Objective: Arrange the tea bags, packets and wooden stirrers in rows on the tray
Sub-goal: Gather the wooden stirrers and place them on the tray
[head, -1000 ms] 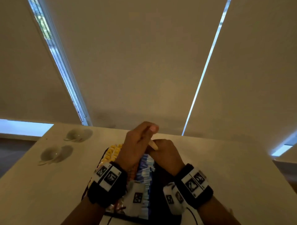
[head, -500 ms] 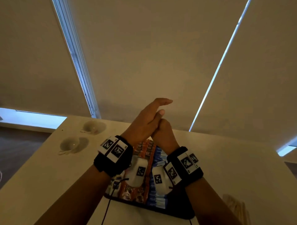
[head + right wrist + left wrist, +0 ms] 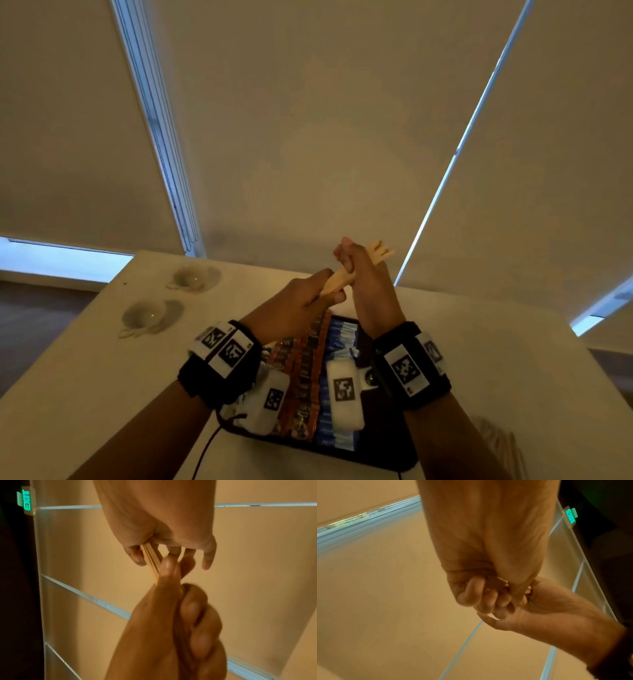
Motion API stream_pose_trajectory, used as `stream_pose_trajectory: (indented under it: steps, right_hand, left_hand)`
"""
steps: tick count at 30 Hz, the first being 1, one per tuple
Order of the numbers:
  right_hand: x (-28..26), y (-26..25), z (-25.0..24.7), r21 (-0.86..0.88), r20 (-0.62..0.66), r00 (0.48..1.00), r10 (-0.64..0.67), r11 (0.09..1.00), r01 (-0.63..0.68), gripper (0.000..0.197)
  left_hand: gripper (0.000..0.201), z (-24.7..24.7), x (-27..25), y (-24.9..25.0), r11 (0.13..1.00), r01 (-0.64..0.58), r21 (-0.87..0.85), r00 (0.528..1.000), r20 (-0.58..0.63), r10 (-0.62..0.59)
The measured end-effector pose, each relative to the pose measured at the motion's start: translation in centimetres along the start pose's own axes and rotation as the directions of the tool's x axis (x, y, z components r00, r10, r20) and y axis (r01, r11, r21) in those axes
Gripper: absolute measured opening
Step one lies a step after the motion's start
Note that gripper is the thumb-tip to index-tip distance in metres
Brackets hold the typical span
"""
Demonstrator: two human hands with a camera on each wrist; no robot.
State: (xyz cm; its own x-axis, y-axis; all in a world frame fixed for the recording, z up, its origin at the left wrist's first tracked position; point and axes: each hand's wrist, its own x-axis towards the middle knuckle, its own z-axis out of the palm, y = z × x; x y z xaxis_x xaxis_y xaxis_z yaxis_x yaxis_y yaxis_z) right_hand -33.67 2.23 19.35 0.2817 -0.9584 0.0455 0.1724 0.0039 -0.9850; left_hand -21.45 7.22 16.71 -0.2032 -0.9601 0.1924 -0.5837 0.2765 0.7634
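Note:
Above the black tray (image 3: 388,460), both hands hold one bundle of wooden stirrers (image 3: 337,281). My left hand (image 3: 322,295) grips its lower end with curled fingers. My right hand (image 3: 350,263) pinches the upper part, and the stirrer tips (image 3: 381,251) fan out past it. In the right wrist view the stirrers (image 3: 152,559) run between the right thumb and fingers down into the left hand (image 3: 171,615). The left wrist view shows my left hand's fingers (image 3: 476,592) curled round the stirrers (image 3: 499,582). A row of orange packets (image 3: 301,371) and a row of blue packets (image 3: 339,342) lie on the tray.
Two pale cups (image 3: 191,277) (image 3: 147,315) stand on the table's left side. More wooden stirrers (image 3: 496,442) lie on the table right of the tray. Closed window blinds (image 3: 308,137) rise just behind the table's far edge. An exit sign (image 3: 25,501) glows at the side.
Both hands rose from just over the tray. Half a second ago the left fingers lay straight against the right hand; now both grip the stirrer bundle, whose tips show at the upper right.

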Motion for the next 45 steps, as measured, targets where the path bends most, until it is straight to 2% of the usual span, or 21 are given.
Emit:
stream_pose_trajectory:
  steps: [3, 6, 9, 12, 16, 18, 20, 22, 25, 27, 29, 31, 32, 33, 34, 36, 38, 40, 41, 43, 45]
  right_hand:
    - [0.2, -0.9, -0.9, 0.064, 0.078, 0.997, 0.020, 0.998, -0.025, 0.038]
    - [0.3, -1.9, -1.4, 0.168, 0.077, 0.994, 0.077, 0.982, -0.089, 0.031]
    - [0.5, -3.1, -1.9, 0.093, 0.035, 0.996, 0.081, 0.992, -0.084, 0.029]
    - [0.8, -4.3, -2.2, -0.119, -0.005, 0.999, 0.049, 0.992, -0.049, 0.033]
    - [0.7, -4.5, -1.4, -0.345, -0.093, 0.996, -0.014, 0.939, -0.019, 0.044]
    - [0.7, -4.6, -1.4, -0.444, -0.119, 0.990, -0.074, 0.896, 0.013, 0.048]
    - [0.7, -4.6, -1.8, -0.504, -0.092, 0.993, -0.079, 0.864, 0.022, 0.052]
    - [0.4, -4.6, -1.9, -0.497, -0.026, 0.997, -0.070, 0.866, 0.048, 0.056]
    - [-0.2, -4.4, -1.3, -0.463, -0.032, 0.988, -0.154, 0.878, 0.122, 0.055]
    - [-0.3, -4.2, -0.8, -0.422, -0.069, 0.980, -0.185, 0.896, 0.140, 0.052]
    - [-0.3, -3.9, -0.5, -0.375, -0.091, 0.978, -0.185, 0.917, 0.139, 0.051]
    - [-0.4, -3.6, -0.5, -0.361, -0.107, 0.975, -0.194, 0.921, 0.144, 0.052]
    - [-0.5, -3.4, -0.5, -0.365, -0.115, 0.973, -0.200, 0.920, 0.146, 0.053]
    - [-0.6, -3.3, -0.6, -0.361, -0.125, 0.971, -0.203, 0.921, 0.146, 0.052]
    - [-0.6, -3.2, -0.7, -0.351, -0.134, 0.971, -0.200, 0.925, 0.142, 0.050]
    - [-0.6, -3.3, -1.2, -0.344, -0.138, 0.971, -0.193, 0.929, 0.135, 0.046]
    - [-0.7, -3.5, -1.9, -0.380, -0.129, 0.968, -0.215, 0.913, 0.152, 0.046]
    - [-1.0, -3.5, -2.2, -0.409, -0.126, 0.959, -0.254, 0.894, 0.183, 0.048]
    - [-1.1, -3.5, -2.2, -0.412, -0.127, 0.954, -0.271, 0.890, 0.198, 0.048]
    - [-1.5, -3.1, -2.0, -0.412, -0.124, 0.948, -0.294, 0.884, 0.220, 0.049]
    - [-1.8, -2.5, -1.7, -0.424, -0.111, 0.943, -0.313, 0.873, 0.240, 0.049]
  left_hand:
    - [0.019, -1.2, -0.1, -0.4, 0.988, -0.046, 0.146, 0.998, 0.036, 0.041]
    - [0.017, -2.6, 0.5, -0.4, 0.945, -0.105, 0.309, 0.994, 0.064, 0.089]
    - [0.018, -3.9, 1.0, 0.3, 0.889, -0.151, 0.432, 0.988, 0.102, 0.119]
    - [0.022, -4.7, 1.3, 1.3, 0.827, -0.159, 0.540, 0.985, 0.140, 0.098]
    - [0.041, -4.9, 2.1, 2.5, 0.828, -0.196, 0.525, 0.980, 0.088, 0.176]
    - [0.049, -4.9, 1.9, 2.9, 0.859, -0.199, 0.472, 0.975, 0.005, 0.223]
    - [0.045, -4.8, 1.6, 3.3, 0.929, -0.191, 0.317, 0.959, -0.142, 0.246]
    - [0.047, -4.5, 1.6, 3.7, 0.982, -0.170, 0.087, 0.913, -0.362, 0.190]
    - [0.053, -3.9, 2.2, 3.8, 0.981, -0.101, -0.166, 0.766, -0.642, -0.030]
    - [0.053, -3.7, 2.6, 3.8, 0.954, -0.085, -0.288, 0.668, -0.727, -0.159]
    - [0.048, -3.9, 2.9, 3.8, 0.883, -0.140, -0.448, 0.623, -0.733, -0.273]
    - [0.047, -4.2, 3.0, 4.1, 0.728, -0.213, -0.652, 0.674, -0.637, -0.373]
    - [0.048, -4.2, 2.9, 4.3, 0.659, -0.231, -0.716, 0.719, -0.582, -0.380]
    - [0.051, -4.0, 2.7, 4.6, 0.639, -0.231, -0.734, 0.760, -0.546, -0.352]
    - [0.053, -3.6, 2.5, 4.6, 0.673, -0.218, -0.707, 0.791, -0.532, -0.303]
    - [0.054, -2.9, 1.9, 4.4, 0.815, -0.165, -0.556, 0.832, -0.523, -0.188]
    - [0.049, -3.1, 1.3, 3.9, 0.927, -0.036, -0.372, 0.884, -0.445, -0.144]
    - [0.047, -3.7, 0.7, 3.8, 0.959, 0.079, -0.271, 0.959, -0.242, -0.147]
    - [0.051, -4.0, 0.6, 3.7, 0.975, 0.106, -0.197, 0.977, -0.163, -0.140]
    - [0.063, -4.1, 0.6, 3.4, 0.993, 0.115, -0.022, 0.986, -0.119, -0.117]
    - [0.067, -4.0, 0.6, 2.7, 0.994, 0.102, 0.048, 0.982, -0.164, -0.093]
